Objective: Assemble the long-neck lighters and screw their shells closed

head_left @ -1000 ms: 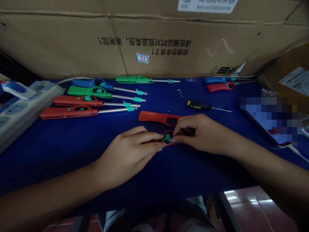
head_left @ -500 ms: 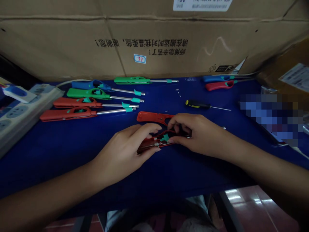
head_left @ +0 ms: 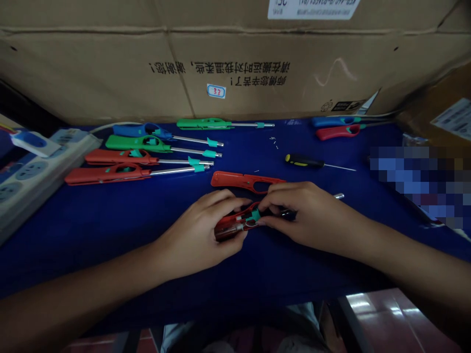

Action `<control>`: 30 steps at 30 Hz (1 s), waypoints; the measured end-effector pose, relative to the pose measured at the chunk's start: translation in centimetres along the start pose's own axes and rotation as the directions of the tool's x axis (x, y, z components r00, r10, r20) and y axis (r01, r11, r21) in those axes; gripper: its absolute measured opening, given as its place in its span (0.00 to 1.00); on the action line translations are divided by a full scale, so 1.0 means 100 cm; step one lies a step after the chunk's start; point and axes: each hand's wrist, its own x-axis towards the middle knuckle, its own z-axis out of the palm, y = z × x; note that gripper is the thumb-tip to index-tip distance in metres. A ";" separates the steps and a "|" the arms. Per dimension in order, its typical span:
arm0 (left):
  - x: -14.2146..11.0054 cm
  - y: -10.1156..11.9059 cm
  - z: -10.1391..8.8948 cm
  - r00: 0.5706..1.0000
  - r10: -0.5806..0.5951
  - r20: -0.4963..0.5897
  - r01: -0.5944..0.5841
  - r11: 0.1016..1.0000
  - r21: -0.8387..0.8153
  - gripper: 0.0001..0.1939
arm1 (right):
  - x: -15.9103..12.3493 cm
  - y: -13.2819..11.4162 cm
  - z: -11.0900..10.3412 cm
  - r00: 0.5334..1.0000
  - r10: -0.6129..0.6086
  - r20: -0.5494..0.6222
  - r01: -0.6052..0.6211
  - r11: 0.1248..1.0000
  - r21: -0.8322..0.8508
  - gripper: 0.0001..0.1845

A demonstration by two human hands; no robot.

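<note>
My left hand (head_left: 200, 233) is closed around the handle end of an opened red utility lighter (head_left: 226, 228), thumb and fingers on either side. Its inside faces up and shows a dark translucent fuel tank and thin wiring. At its middle sits a green trigger (head_left: 254, 214), pinched by the fingertips of my right hand (head_left: 300, 208). The right fingers partly cover a black part beside it. Beyond my right wrist the tip of a metal tube (head_left: 339, 196) sticks out. The loose red half-shell (head_left: 231, 180) lies just behind the lighter, partly behind my right hand.
Several assembled lighters (head_left: 110, 174) lie at left, near a power strip (head_left: 33, 171). A green lighter (head_left: 204, 123) lies along the cardboard box (head_left: 121, 73). Small screws (head_left: 274, 142) and a screwdriver (head_left: 305, 161) are behind my right hand. Red and blue lighters (head_left: 338, 131) lie back right.
The open lighter has tilted a little, so more of its tank shows. My right hand has shifted slightly toward me, uncovering more of the loose half-shell. The view has moved slightly.
</note>
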 end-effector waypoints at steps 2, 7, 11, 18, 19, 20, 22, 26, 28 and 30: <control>0.001 0.001 0.000 1.000 0.002 0.021 -0.002 1.000 0.003 0.15 | 0.000 -0.001 0.001 1.000 -0.006 0.005 0.006 1.000 -0.017 0.04; 0.000 0.000 0.000 1.000 0.008 0.021 -0.007 0.999 -0.050 0.08 | -0.002 -0.003 0.004 0.997 -0.078 -0.002 0.077 0.996 -0.037 0.06; 0.002 -0.001 0.001 0.999 -0.029 0.017 0.030 0.995 -0.092 0.05 | -0.002 -0.004 0.009 0.992 -0.115 -0.053 0.113 0.993 -0.029 0.06; 0.005 0.000 -0.001 0.998 -0.057 0.004 0.057 0.985 -0.161 0.04 | -0.001 -0.004 0.004 0.989 -0.134 -0.067 0.134 0.991 -0.003 0.08; 0.005 0.000 -0.001 0.998 -0.058 0.001 0.058 0.985 -0.164 0.04 | -0.001 -0.004 0.000 0.987 -0.128 -0.098 0.129 0.992 0.012 0.10; 0.005 0.000 -0.001 0.998 -0.060 -0.001 0.059 0.985 -0.164 0.04 | -0.001 -0.005 -0.005 0.984 -0.116 -0.139 0.120 0.992 0.025 0.11; 0.005 -0.001 0.000 0.998 -0.061 -0.005 0.059 0.986 -0.158 0.04 | -0.002 -0.004 -0.013 0.972 -0.088 -0.218 0.096 0.995 0.027 0.12; 0.003 -0.002 0.000 0.998 -0.056 -0.015 0.053 0.986 -0.156 0.04 | -0.002 0.002 -0.018 0.986 -0.100 -0.132 0.094 0.994 -0.056 0.09; 0.003 -0.002 0.000 0.998 -0.059 -0.015 0.056 0.986 -0.157 0.04 | -0.001 0.005 -0.015 0.993 -0.112 -0.032 0.109 0.990 -0.090 0.09; 0.004 -0.001 0.000 0.998 -0.061 -0.012 0.059 0.986 -0.155 0.05 | 0.001 0.007 -0.010 0.992 -0.128 0.016 0.129 0.986 -0.103 0.07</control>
